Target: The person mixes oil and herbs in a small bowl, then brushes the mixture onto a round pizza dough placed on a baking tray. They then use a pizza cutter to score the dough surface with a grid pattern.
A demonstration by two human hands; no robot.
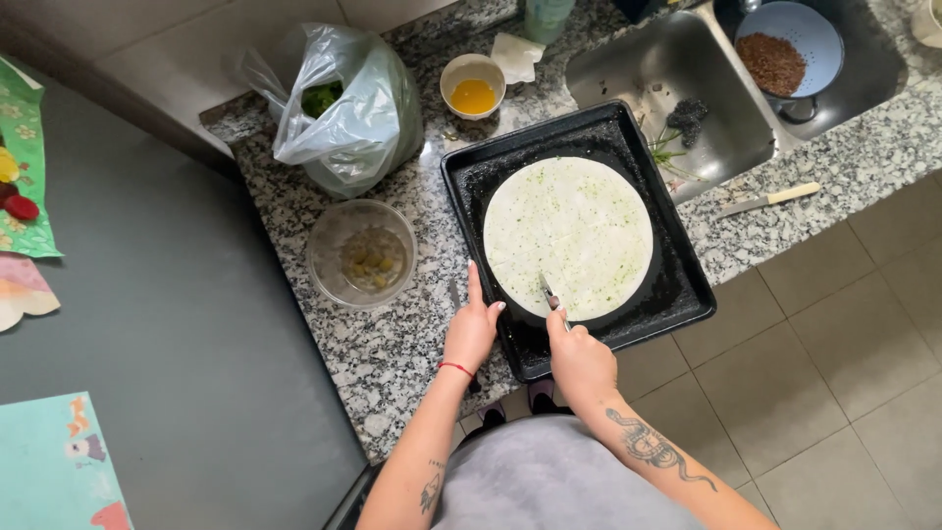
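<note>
While you lean over the speckled granite counter (392,344), beige floor tiles (834,363) spread to your right and a smooth grey surface (196,324) with colourful paper sheets (25,167) lies to your left. A steel sink (677,88) sits at the far edge, with a pale blue colander (819,29) of reddish-brown grains in the second basin.

Your right hand (579,358) is closed round a knife (549,292), its tip resting on the near edge of the disc (569,236). That disc is round, flat, pale and flecked with green, and it lies in the black tray (677,294), which is rectangular, matte and dusted with crumbs. Your left hand (473,329) holds nothing; its forefinger stretches out to the tray's near left rim, the other fingers loosely curled.

Just left of the tray stands a clear glass bowl (324,250) with yellowish bits at the bottom. Beyond it a crumpled, translucent bag (363,118) holds something green, and beside that a small cup (473,83) holds orange-yellow liquid. A second knife (770,200) with a pale handle lies on the granite right of the tray.
</note>
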